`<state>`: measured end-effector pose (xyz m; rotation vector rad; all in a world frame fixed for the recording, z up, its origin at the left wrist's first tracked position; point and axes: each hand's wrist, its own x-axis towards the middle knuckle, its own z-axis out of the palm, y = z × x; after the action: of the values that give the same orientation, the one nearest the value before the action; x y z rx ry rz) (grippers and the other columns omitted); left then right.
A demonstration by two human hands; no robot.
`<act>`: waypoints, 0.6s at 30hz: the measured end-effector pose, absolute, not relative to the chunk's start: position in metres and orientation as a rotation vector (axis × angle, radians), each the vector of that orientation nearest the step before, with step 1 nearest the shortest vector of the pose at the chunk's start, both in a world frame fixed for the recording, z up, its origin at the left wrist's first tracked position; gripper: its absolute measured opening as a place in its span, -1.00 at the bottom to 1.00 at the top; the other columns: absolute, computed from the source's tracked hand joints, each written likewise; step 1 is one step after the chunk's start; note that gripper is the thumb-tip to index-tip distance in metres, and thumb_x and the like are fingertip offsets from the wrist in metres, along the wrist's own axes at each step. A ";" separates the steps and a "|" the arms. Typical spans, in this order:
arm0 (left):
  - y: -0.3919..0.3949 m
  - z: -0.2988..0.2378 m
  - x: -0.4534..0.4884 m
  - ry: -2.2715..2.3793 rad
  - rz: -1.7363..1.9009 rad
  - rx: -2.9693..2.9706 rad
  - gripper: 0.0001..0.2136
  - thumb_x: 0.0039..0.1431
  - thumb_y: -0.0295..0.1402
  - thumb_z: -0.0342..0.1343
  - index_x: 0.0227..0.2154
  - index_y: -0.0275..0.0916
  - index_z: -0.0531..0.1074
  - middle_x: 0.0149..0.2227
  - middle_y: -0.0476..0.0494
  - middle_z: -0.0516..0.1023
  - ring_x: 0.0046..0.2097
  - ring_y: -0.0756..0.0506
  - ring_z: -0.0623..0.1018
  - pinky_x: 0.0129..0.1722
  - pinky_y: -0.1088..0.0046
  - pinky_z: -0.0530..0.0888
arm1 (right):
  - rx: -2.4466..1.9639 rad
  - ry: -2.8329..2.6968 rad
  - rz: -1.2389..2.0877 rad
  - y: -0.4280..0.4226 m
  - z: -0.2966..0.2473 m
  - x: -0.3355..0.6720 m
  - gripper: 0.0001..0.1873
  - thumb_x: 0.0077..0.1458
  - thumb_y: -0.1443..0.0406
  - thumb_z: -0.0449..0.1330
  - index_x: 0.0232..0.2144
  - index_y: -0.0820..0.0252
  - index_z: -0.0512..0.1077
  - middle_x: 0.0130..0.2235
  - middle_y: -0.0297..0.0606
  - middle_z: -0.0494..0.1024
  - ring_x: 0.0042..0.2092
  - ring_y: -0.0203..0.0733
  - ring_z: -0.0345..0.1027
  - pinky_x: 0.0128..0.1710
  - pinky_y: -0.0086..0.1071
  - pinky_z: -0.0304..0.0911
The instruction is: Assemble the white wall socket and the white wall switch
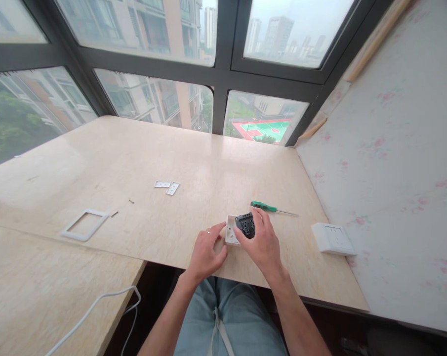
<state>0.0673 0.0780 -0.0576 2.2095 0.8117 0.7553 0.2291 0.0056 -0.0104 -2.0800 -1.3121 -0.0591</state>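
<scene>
A white switch housing (230,232) lies near the front edge of the beige table (134,163), with a dark grey module (245,225) sitting in it. My right hand (262,242) curls over the module, fingers pinched around it. My left hand (206,252) steadies the housing from the left, thumb and forefinger on its edge. A ring shows on one left finger.
A green-handled screwdriver (269,207) lies just behind my right hand. A white wall switch (332,238) rests at the right. A white frame (84,225), two small white plates (167,186) and loose screws (131,201) lie to the left. A white cable (97,301) hangs at the front.
</scene>
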 end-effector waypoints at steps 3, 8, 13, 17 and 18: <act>0.075 -0.060 0.072 0.763 0.752 2.242 -0.43 0.10 -0.42 0.09 0.22 -0.20 0.20 0.13 -0.31 0.45 -0.02 -0.20 0.55 0.05 0.11 0.43 | -2.094 -1.282 -0.083 0.002 -0.011 0.231 -0.37 0.11 0.04 0.23 0.17 0.16 0.30 0.13 0.03 0.41 0.14 0.20 0.33 0.01 0.03 0.39; 0.079 -0.056 0.078 0.754 0.865 2.303 -0.26 0.14 -0.33 0.18 0.33 -0.18 -0.02 0.36 -0.37 0.08 0.39 -0.33 0.09 0.30 -0.04 0.15 | -2.068 -1.230 -0.044 0.003 -0.012 0.229 -0.40 0.11 0.06 0.24 0.13 0.22 0.35 0.15 0.07 0.41 0.15 0.19 0.32 0.09 0.05 0.35; 0.087 -0.038 0.087 0.595 0.833 2.351 -0.09 0.10 -0.14 0.27 0.38 -0.14 -0.17 0.38 -0.39 0.04 0.41 -0.36 0.02 0.31 -0.05 0.12 | -1.930 -1.205 -0.022 0.004 -0.011 0.225 -0.39 0.11 0.08 0.26 0.15 0.20 0.33 0.16 0.06 0.40 0.19 0.15 0.29 0.16 0.07 0.28; 0.089 -0.023 0.098 0.513 0.837 2.399 -0.16 0.09 -0.18 0.29 0.35 -0.13 -0.05 0.30 -0.35 0.23 0.34 -0.33 0.20 0.29 0.01 0.19 | -1.839 -1.134 0.067 0.004 -0.009 0.226 -0.40 0.11 0.07 0.27 0.14 0.18 0.34 0.14 0.03 0.41 0.19 0.13 0.29 0.19 0.09 0.24; 0.089 -0.020 0.100 0.508 0.841 2.399 -0.19 0.10 -0.21 0.28 0.34 -0.13 -0.01 0.26 -0.33 0.29 0.31 -0.32 0.25 0.27 0.03 0.21 | -1.824 -1.112 0.100 0.004 -0.008 0.228 -0.40 0.10 0.06 0.27 0.13 0.16 0.35 0.14 0.02 0.42 0.18 0.13 0.30 0.19 0.09 0.24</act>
<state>0.1000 0.0889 -0.0198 2.3991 0.5077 0.8409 0.2275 0.0036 -0.0081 -1.8245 -1.1117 0.0997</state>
